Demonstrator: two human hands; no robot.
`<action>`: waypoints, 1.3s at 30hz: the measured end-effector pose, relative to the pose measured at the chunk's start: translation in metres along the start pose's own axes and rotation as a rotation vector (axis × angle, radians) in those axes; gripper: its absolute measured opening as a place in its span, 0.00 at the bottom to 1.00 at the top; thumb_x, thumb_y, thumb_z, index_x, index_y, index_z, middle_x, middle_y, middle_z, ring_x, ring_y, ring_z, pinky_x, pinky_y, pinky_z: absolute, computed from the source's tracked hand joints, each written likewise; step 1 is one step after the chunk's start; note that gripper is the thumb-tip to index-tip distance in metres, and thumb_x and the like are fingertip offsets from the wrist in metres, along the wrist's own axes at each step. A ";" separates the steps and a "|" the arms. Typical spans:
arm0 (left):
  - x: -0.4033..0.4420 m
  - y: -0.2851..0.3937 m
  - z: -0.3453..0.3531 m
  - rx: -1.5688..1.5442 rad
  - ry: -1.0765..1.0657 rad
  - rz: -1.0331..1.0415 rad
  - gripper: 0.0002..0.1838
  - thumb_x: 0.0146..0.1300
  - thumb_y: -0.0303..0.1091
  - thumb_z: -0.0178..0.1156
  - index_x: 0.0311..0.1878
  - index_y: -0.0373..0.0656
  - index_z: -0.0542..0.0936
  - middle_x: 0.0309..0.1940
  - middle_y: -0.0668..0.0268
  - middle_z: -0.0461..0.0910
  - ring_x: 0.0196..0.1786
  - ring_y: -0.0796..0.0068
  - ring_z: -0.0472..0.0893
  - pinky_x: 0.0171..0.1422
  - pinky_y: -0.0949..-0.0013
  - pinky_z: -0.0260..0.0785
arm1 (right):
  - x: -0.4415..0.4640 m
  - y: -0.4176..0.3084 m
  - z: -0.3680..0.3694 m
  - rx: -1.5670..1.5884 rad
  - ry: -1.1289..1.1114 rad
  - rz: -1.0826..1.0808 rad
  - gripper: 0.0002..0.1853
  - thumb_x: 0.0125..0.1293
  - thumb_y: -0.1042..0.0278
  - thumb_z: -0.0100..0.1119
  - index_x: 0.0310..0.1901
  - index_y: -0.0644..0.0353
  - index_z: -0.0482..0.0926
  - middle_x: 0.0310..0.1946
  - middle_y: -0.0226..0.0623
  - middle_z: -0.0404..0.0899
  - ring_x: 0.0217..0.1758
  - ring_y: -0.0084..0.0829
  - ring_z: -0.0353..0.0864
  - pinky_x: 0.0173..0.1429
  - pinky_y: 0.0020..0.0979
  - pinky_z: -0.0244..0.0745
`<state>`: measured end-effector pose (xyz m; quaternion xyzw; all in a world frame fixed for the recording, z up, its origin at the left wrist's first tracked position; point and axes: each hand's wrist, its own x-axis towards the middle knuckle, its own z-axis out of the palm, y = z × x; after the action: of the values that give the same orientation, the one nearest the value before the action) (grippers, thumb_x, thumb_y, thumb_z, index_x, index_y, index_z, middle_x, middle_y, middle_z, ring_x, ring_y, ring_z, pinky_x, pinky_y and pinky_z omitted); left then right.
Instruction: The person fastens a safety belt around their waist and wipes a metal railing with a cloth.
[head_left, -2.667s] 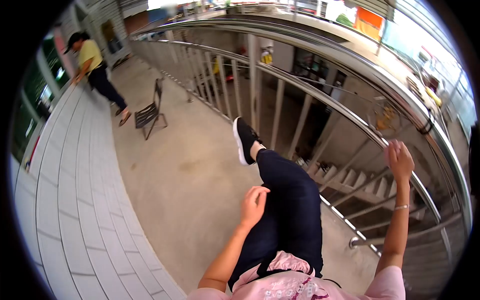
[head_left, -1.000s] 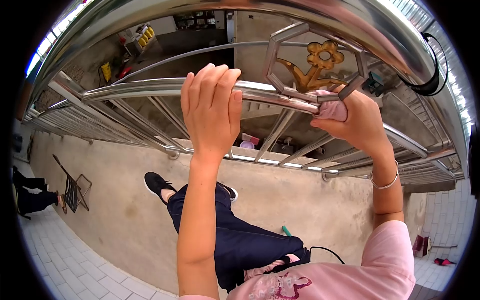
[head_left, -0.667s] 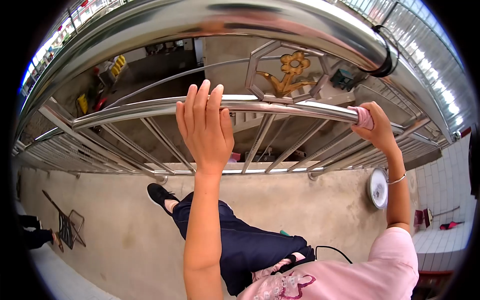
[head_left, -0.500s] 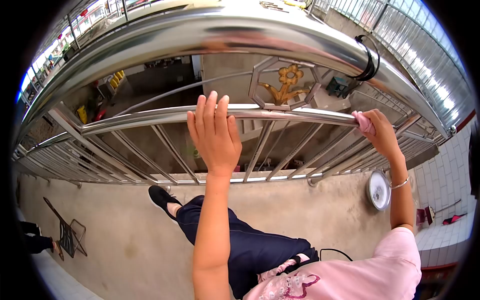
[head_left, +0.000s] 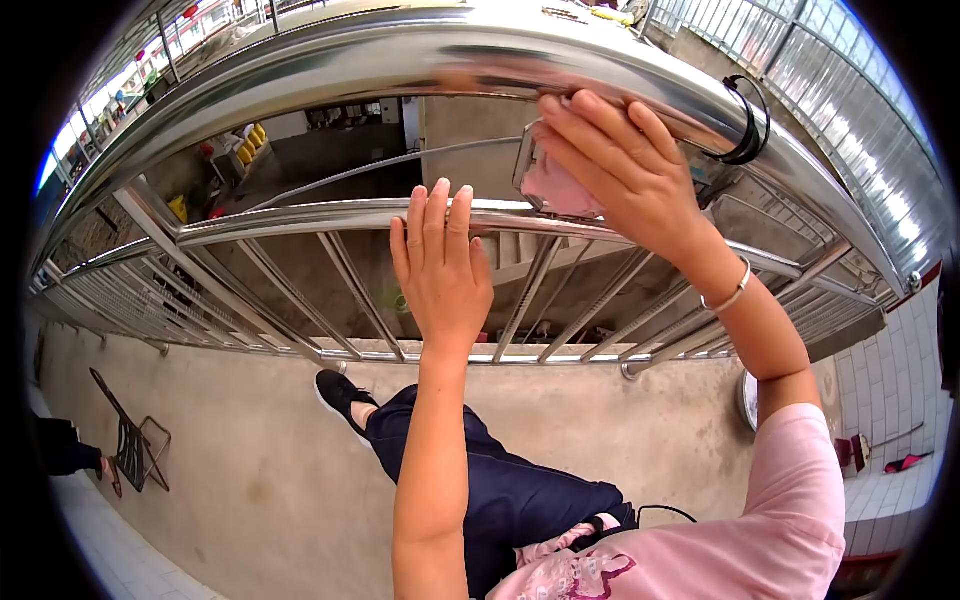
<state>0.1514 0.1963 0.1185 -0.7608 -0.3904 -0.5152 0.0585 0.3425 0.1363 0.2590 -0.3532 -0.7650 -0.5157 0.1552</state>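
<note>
My left hand [head_left: 443,275] rests against the lower horizontal rail [head_left: 310,220] of a shiny metal railing, its fingers stretched out and holding nothing. To its right, my right hand [head_left: 640,185] presses a pink cloth [head_left: 560,186] at the framed ornament panel between the two rails. Palm and cloth cover nearly all of that ornament; only part of the frame's left edge [head_left: 522,155] shows. Just above these fingertips runs the thick, polished top rail [head_left: 340,75]. A bracelet [head_left: 735,290] circles the right wrist.
Black cable [head_left: 748,130] is wrapped round the top rail at right. Upright bars [head_left: 360,290] stand below the lower rail. A metal basin [head_left: 747,400] sits partly behind my right arm. At left are a folding chair [head_left: 135,440] and another person's foot [head_left: 108,470].
My right hand has moved left and up with the pink cloth, from the lower rail to the ornament panel, now covering it. My left hand remains at the lower rail.
</note>
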 end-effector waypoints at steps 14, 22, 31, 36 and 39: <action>-0.001 -0.002 0.002 -0.024 0.019 -0.007 0.32 0.61 0.29 0.60 0.71 0.53 0.69 0.72 0.66 0.67 0.78 0.59 0.61 0.81 0.47 0.46 | -0.068 -0.060 0.017 0.631 -0.479 -0.108 0.27 0.65 0.68 0.55 0.67 0.61 0.73 0.69 0.39 0.72 0.74 0.36 0.69 0.80 0.39 0.61; -0.003 -0.004 0.007 -0.040 0.054 0.023 0.32 0.61 0.28 0.59 0.71 0.52 0.69 0.72 0.66 0.67 0.78 0.59 0.61 0.81 0.47 0.46 | 0.002 -0.025 -0.001 0.196 0.007 -0.058 0.26 0.63 0.68 0.55 0.65 0.58 0.76 0.69 0.32 0.73 0.77 0.32 0.66 0.78 0.41 0.63; -0.003 -0.006 0.007 -0.002 0.016 0.002 0.33 0.57 0.25 0.61 0.70 0.49 0.71 0.71 0.65 0.68 0.78 0.57 0.61 0.81 0.47 0.46 | -0.005 -0.070 0.034 0.286 -0.185 0.064 0.26 0.65 0.69 0.53 0.66 0.64 0.74 0.68 0.41 0.73 0.74 0.36 0.69 0.79 0.38 0.61; -0.002 -0.003 0.001 0.012 0.010 0.015 0.34 0.58 0.24 0.61 0.70 0.51 0.71 0.71 0.66 0.68 0.77 0.60 0.63 0.80 0.47 0.48 | -0.015 -0.072 0.022 0.379 -0.191 0.087 0.25 0.63 0.70 0.55 0.63 0.63 0.76 0.65 0.39 0.76 0.71 0.36 0.72 0.78 0.38 0.63; -0.002 -0.002 0.001 -0.004 0.021 0.009 0.33 0.59 0.26 0.61 0.70 0.52 0.70 0.70 0.66 0.68 0.77 0.60 0.63 0.80 0.47 0.48 | -0.032 -0.074 0.016 0.430 -0.238 0.038 0.23 0.62 0.70 0.57 0.61 0.61 0.77 0.64 0.37 0.77 0.70 0.35 0.73 0.77 0.37 0.65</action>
<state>0.1507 0.1973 0.1159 -0.7571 -0.3855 -0.5236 0.0633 0.3149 0.1223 0.1823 -0.3847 -0.8633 -0.2926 0.1454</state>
